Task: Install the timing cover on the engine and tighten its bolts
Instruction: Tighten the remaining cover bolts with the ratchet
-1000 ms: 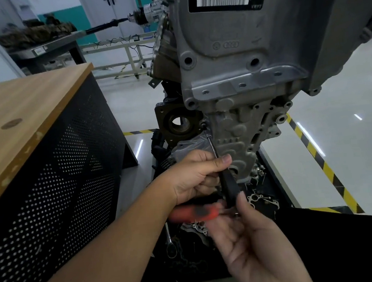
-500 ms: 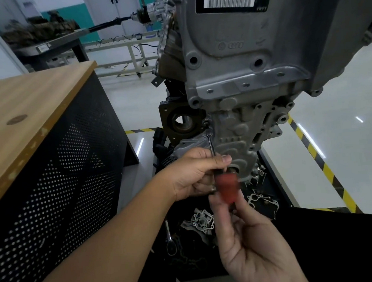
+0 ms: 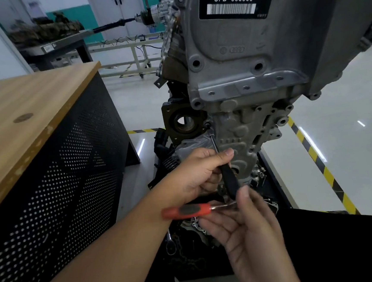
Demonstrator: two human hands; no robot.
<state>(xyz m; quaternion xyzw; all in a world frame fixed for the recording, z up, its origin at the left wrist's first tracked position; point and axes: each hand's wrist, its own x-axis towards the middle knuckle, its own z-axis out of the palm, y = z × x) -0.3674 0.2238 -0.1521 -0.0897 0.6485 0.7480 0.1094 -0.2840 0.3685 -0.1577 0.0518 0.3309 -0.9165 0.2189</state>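
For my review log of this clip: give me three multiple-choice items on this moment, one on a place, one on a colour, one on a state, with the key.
1. Where is the tip of the driver shaft?
A. at a bolt on the cover's left edge
B. on the wooden bench
C. on the barcode label

2. What colour is the ratchet handle?
A. blue
B. red-orange with a black grip
C. yellow

3. What is the left hand doing?
A. hanging idle
B. lying flat on the bench
C. pinching the driver

Key: 1 A, the shaft runs up to the timing cover edge; 2 B, as seen; 3 C, thumb and fingers close round it.
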